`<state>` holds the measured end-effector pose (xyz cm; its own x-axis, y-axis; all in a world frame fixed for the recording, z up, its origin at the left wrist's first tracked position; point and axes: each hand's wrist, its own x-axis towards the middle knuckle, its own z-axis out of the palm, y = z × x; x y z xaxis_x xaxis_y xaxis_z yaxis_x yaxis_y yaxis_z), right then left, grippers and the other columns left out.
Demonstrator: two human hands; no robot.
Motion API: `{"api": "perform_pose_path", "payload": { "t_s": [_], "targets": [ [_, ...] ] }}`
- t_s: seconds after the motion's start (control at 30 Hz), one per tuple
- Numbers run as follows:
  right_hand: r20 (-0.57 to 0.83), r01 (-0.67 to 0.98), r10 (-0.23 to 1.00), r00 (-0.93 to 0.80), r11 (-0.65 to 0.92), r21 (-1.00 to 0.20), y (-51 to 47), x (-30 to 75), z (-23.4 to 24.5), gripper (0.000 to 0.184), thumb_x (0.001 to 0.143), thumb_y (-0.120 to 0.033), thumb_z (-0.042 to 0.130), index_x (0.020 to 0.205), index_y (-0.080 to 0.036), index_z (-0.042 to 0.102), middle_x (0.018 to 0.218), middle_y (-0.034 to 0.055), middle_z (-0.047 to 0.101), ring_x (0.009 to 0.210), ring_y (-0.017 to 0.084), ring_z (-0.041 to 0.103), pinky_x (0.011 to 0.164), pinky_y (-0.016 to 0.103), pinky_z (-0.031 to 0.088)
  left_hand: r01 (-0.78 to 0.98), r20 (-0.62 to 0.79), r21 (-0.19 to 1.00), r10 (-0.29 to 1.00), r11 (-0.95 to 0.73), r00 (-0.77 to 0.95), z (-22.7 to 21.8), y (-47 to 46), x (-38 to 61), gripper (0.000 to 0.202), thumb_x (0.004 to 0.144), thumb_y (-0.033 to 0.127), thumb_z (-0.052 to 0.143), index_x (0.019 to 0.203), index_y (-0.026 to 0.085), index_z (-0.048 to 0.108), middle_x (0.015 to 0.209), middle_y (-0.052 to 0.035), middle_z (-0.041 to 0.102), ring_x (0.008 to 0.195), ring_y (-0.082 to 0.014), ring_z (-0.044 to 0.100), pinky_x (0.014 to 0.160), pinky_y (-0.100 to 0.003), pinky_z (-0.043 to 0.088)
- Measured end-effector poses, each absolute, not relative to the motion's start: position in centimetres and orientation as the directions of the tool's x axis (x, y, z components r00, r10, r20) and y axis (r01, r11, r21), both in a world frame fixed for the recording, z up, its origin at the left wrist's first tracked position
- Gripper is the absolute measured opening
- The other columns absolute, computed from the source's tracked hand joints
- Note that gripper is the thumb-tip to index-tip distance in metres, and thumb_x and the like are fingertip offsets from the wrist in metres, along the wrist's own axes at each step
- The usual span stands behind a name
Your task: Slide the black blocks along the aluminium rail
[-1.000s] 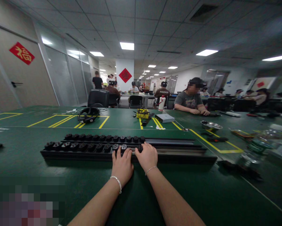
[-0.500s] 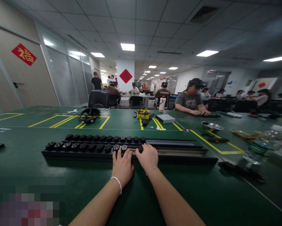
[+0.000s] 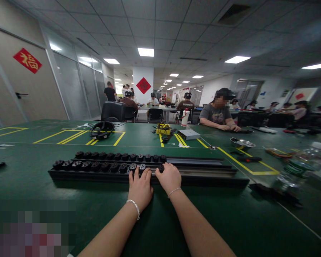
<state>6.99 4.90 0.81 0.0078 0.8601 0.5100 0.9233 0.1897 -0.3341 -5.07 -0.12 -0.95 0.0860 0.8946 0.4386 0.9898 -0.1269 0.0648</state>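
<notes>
Two long black track rails lie side by side on the green table, the near rail (image 3: 208, 180) in front of the far rail (image 3: 195, 161). Round black socket modules (image 3: 86, 166) fill the left stretch of the near one; another row of socket modules (image 3: 110, 156) sits on the far one. My left hand (image 3: 140, 187) rests on the near rail, fingers spread, their tips by its last two modules. Just to the right, my right hand (image 3: 169, 180) pinches a single black socket module (image 3: 161, 168) above the bare channel. The hand partly hides that module.
A black headset (image 3: 102, 130), a yellow box with cables (image 3: 162, 129) and a grey box (image 3: 188, 134) stand farther back. At right are a metal bowl (image 3: 242, 143), a plastic bottle (image 3: 296, 166) and a black strip (image 3: 274, 194). A co-worker (image 3: 217, 114) sits across the table.
Both hands keep nearly the same place on the rail. The whole view has shifted very slightly; nothing has been taken up or let go.
</notes>
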Motion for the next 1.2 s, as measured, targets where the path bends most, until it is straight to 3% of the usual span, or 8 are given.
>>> {"api": "perform_pose_path", "payload": {
  "t_s": [0.83,1.2],
  "targets": [
    [0.486,0.922,0.874,0.002,0.186,-0.340,4.82,7.22,1.08,0.030,0.075,-0.035,0.047,0.088,-0.016,0.067,0.105,0.0100,0.064,0.105,0.020,0.053,0.092,0.029,0.034,0.989,0.431,0.065,0.898,-0.130,0.090,-0.65,-0.27,-5.11,0.050,0.072,0.021,0.047,0.121,0.024,0.046,0.133,-0.0026,0.044,0.129,-0.0315,0.022,0.104,-0.053,0.014],
    [0.514,0.920,0.858,0.013,0.191,-0.343,4.62,7.26,1.17,0.027,0.075,-0.033,0.048,0.085,-0.016,0.066,0.097,0.0096,0.065,0.096,0.020,0.056,0.086,0.028,0.037,0.988,0.437,0.062,0.894,-0.139,0.098,-0.83,-0.17,-5.18,0.050,0.072,0.021,0.047,0.121,0.025,0.046,0.133,-0.0022,0.044,0.128,-0.0310,0.023,0.104,-0.053,0.014]
  ]
}}
